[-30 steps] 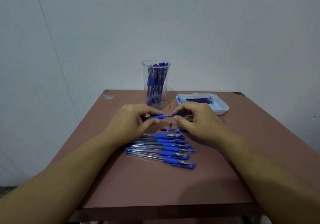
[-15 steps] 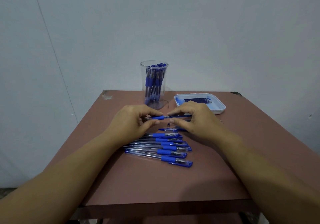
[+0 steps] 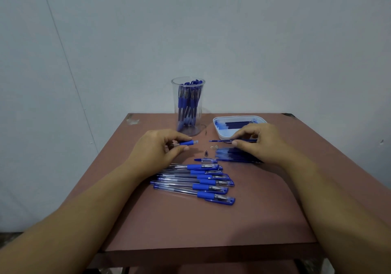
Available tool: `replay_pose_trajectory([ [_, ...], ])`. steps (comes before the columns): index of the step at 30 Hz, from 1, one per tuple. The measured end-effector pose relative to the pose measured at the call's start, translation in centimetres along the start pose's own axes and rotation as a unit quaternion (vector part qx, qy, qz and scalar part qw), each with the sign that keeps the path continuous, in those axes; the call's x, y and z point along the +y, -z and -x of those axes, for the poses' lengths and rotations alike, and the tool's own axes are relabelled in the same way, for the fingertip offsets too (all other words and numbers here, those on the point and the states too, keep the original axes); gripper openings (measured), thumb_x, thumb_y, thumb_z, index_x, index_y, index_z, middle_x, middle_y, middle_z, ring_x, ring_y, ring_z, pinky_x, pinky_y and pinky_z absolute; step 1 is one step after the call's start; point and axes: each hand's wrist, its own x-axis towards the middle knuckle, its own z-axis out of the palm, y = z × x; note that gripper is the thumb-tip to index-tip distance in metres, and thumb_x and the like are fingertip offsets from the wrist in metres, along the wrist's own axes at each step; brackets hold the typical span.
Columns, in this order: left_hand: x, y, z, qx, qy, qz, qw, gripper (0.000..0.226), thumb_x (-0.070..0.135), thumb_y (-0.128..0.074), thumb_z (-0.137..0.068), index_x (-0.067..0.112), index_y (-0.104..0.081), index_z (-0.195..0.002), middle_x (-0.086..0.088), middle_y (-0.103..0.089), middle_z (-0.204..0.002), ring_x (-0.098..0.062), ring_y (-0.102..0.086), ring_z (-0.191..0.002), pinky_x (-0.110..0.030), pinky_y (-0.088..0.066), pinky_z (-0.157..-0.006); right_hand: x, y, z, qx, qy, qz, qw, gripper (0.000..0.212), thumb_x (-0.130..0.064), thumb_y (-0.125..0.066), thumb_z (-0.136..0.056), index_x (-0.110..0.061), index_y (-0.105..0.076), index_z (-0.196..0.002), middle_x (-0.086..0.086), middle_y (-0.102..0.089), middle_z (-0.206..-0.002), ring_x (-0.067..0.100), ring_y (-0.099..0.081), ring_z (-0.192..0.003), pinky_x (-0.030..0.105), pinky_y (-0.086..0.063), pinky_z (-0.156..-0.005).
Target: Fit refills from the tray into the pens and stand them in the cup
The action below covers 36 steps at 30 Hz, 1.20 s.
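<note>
a reddish-brown table stood against a pale grey-blue wall. its far left corner was chipped and scuffed, and a thin seam ran slantwise down the wall on the left. near the far edge stood a clear cup with blue pens upright in it. just to its right sat a white tray holding dark refills. the left hand curled round a pen barrel, thumb and fingers gripping it, the blue-grip end pointing right. the right hand pinched a thin refill between thumb and forefinger, level, just in front of the tray and apart from the barrel. under that hand lay a heap of loose blue refills. nearer the person, a row of capped pens lay side by side on the tabletop.
</note>
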Motion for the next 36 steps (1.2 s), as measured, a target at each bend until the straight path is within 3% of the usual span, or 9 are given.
replay_pose_trajectory([
  [4, 0.0, 0.0, 0.1, 0.001, 0.002, -0.004, 1.000, 0.024, 0.035, -0.073, -0.084, 0.033, -0.074, -0.108, 0.017, -0.072, -0.089, -0.006, -0.063, -0.073, -0.032, -0.056, -0.068, 1.4, 0.5, -0.3, -0.029, -0.016, 0.058, 0.998, 0.019, -0.025, -0.076, -0.083, -0.042, -0.069, -0.080, -0.017, -0.068, -0.088, -0.004, -0.059, -0.087, 0.015, -0.040, -0.077],
  [8, -0.1, -0.1, 0.1, -0.002, 0.004, -0.007, 1.000, 0.025, 0.035, -0.073, -0.084, 0.034, -0.074, -0.108, 0.016, -0.072, -0.093, -0.004, -0.062, -0.074, -0.033, -0.056, -0.069, 2.1, 0.6, -0.4, -0.057, -0.032, 0.065, 0.996, 0.018, -0.027, -0.075, -0.084, -0.044, -0.069, -0.079, -0.021, -0.068, -0.087, -0.007, -0.059, -0.089, 0.016, -0.045, -0.083],
  [17, 0.3, -0.1, 0.2, -0.003, 0.007, -0.004, 1.000, 0.024, 0.033, -0.074, -0.084, 0.035, -0.073, -0.108, 0.017, -0.072, -0.094, -0.003, -0.062, -0.074, -0.025, -0.054, -0.069, 2.6, 0.6, -0.4, -0.079, -0.046, 0.082, 0.992, 0.017, -0.028, -0.075, -0.084, -0.044, -0.070, -0.081, -0.020, -0.068, -0.090, -0.002, -0.060, -0.092, 0.027, -0.050, -0.089],
  [23, 0.2, 0.0, 0.2, 0.001, 0.006, -0.008, 1.000, 0.024, 0.033, -0.075, -0.084, 0.036, -0.073, -0.107, 0.019, -0.072, -0.092, -0.001, -0.061, -0.072, -0.021, -0.051, -0.067, 2.5, 0.5, -0.4, -0.073, -0.042, 0.077, 0.994, 0.013, -0.025, -0.074, -0.085, -0.038, -0.074, -0.087, -0.019, -0.068, -0.091, -0.002, -0.060, -0.094, 0.028, -0.050, -0.090],
  [28, 0.1, 0.0, 0.3, -0.001, 0.006, -0.005, 1.000, 0.023, 0.033, -0.074, -0.085, 0.035, -0.074, -0.108, 0.018, -0.072, -0.091, -0.003, -0.061, -0.072, -0.025, -0.054, -0.068, 2.3, 0.8, -1.0, -0.039, -0.009, 0.082, 0.996, 0.024, -0.025, -0.074, -0.085, -0.046, -0.065, -0.077, -0.018, -0.066, -0.092, 0.002, -0.058, -0.094, 0.027, -0.046, -0.087],
  [32, -0.3, -0.1, 0.3, 0.004, 0.007, -0.005, 1.000, 0.023, 0.033, -0.074, -0.085, 0.036, -0.074, -0.107, 0.019, -0.072, -0.087, -0.005, -0.062, -0.072, -0.026, -0.053, -0.066, 2.3, 2.1, -3.0, -0.030, -0.015, 0.121, 0.992, 0.010, -0.028, -0.069, -0.089, -0.037, -0.070, -0.091, -0.014, -0.063, -0.098, 0.010, -0.051, -0.103, 0.030, -0.041, -0.086],
  [36, -0.7, -0.1, 0.1, 0.004, 0.006, -0.010, 1.000, 0.023, 0.036, -0.074, -0.084, 0.038, -0.073, -0.108, 0.019, -0.072, -0.088, -0.004, -0.062, -0.071, -0.023, -0.051, -0.065, 2.8, 2.7, -5.8, -0.085, -0.072, 0.171, 0.979, 0.017, -0.027, -0.063, -0.094, -0.029, -0.071, -0.109, -0.009, -0.060, -0.109, 0.011, -0.051, -0.100, 0.026, -0.036, -0.083],
])
